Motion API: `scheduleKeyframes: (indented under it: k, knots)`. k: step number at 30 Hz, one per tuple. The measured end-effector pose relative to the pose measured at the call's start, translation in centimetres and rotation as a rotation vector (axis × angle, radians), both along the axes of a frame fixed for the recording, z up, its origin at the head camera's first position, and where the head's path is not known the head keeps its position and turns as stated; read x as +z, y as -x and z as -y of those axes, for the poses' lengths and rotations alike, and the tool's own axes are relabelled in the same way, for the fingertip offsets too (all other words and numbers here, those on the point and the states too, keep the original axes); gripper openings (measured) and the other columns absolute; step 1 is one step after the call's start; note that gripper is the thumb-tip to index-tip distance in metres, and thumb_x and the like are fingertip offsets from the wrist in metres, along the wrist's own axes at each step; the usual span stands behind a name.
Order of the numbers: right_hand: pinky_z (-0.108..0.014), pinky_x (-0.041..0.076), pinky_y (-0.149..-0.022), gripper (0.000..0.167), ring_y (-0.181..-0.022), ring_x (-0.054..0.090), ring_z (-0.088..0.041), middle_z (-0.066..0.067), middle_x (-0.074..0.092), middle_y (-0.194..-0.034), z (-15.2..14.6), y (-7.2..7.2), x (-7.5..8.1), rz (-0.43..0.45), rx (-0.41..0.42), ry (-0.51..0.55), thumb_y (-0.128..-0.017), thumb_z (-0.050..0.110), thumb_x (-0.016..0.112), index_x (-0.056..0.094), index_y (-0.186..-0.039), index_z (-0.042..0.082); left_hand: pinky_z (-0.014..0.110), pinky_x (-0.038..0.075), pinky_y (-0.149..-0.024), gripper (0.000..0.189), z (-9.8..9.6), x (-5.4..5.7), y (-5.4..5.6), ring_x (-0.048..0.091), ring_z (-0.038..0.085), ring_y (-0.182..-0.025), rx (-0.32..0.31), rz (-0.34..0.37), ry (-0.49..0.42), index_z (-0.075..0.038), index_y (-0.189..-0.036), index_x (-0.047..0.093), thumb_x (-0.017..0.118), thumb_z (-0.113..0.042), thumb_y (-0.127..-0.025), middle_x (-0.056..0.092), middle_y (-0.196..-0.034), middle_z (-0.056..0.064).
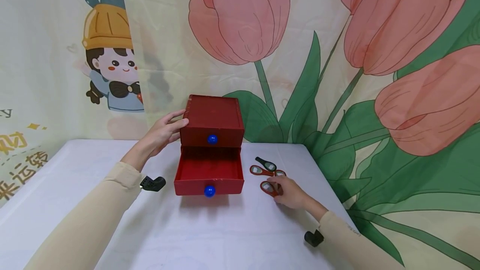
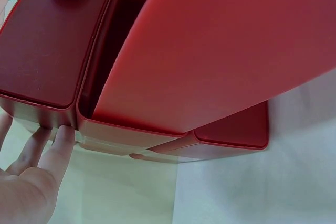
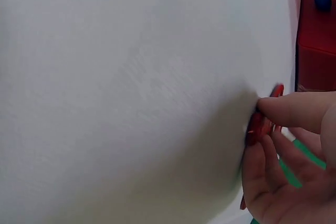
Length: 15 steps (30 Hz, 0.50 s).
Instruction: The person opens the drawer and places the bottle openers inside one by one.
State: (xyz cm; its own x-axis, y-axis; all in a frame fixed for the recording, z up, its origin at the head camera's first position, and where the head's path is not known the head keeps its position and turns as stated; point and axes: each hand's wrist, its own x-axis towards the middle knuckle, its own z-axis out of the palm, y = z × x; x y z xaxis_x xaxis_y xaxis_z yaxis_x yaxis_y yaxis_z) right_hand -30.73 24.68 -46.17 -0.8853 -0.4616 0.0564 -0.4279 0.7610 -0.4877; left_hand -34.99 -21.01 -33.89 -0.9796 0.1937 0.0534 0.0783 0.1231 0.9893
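Observation:
A dark red two-drawer chest (image 1: 215, 113) stands on the table, its upper drawer shut and the lower drawer (image 1: 208, 186) pulled out, showing a bare red inside. Each front has a blue knob (image 1: 212, 139). My left hand (image 1: 163, 133) rests with extended fingers against the chest's left side near the top; its fingertips (image 2: 64, 135) touch the side wall. To the right of the chest, my right hand (image 1: 290, 193) pinches a red looped item (image 3: 258, 128) between thumb and fingers, low over the tabletop. Its red oval loop (image 1: 268, 188) sticks out leftward.
Just beyond the right hand lie another red looped piece (image 1: 258, 170) and a dark green one (image 1: 267, 164), close together. The white-covered table (image 1: 240, 236) ends in a right edge not far past them. A tulip-printed cloth (image 1: 240, 20) hangs behind.

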Motion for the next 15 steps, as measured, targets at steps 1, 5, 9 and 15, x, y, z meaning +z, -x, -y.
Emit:
scheduleKeyframes:
  k: [1,5,9,15]
  knots:
    - [-0.029,0.056,-0.076,0.058,-0.099,0.058,-0.026,-0.015,0.066,-0.121,-0.1,0.1,0.1,0.010,0.022,-0.004,-0.086,-0.007,0.081,0.063,-0.141,-0.001,0.053,0.036,-0.124,0.083,0.0,0.0,0.0,0.040,0.038,-0.153,-0.001,0.000,0.001,-0.023,-0.172,0.017,0.063,-0.044,-0.106,0.027,-0.173,0.014]
    - [-0.027,0.054,-0.074,0.058,-0.097,0.057,-0.026,-0.015,0.067,-0.122,-0.2,0.3,0.5,0.035,0.075,-0.026,-0.086,-0.009,0.080,0.062,-0.141,-0.001,0.054,0.035,-0.124,0.083,0.0,0.0,0.0,0.040,0.039,-0.153,-0.006,0.001,-0.002,-0.022,-0.172,0.017,0.062,-0.044,-0.106,0.027,-0.173,0.015]
    - [-0.030,0.056,-0.078,0.056,-0.098,0.058,-0.024,-0.012,0.067,-0.117,0.1,0.4,0.5,0.034,0.038,-0.055,-0.084,-0.006,0.083,0.064,-0.137,-0.002,0.052,0.036,-0.124,0.083,0.0,0.0,-0.1,0.040,0.038,-0.153,-0.004,0.002,0.001,-0.023,-0.172,0.017,0.062,-0.045,-0.106,0.028,-0.173,0.014]
    - [-0.033,0.060,-0.079,0.049,-0.098,0.059,-0.020,-0.007,0.068,-0.108,0.8,0.5,0.2,0.050,-0.065,-0.041,-0.085,0.008,0.089,0.070,-0.128,-0.003,0.053,0.035,-0.124,0.083,0.0,0.1,0.1,0.040,0.038,-0.153,-0.004,0.005,-0.004,-0.022,-0.172,0.018,0.063,-0.044,-0.106,0.028,-0.173,0.015]
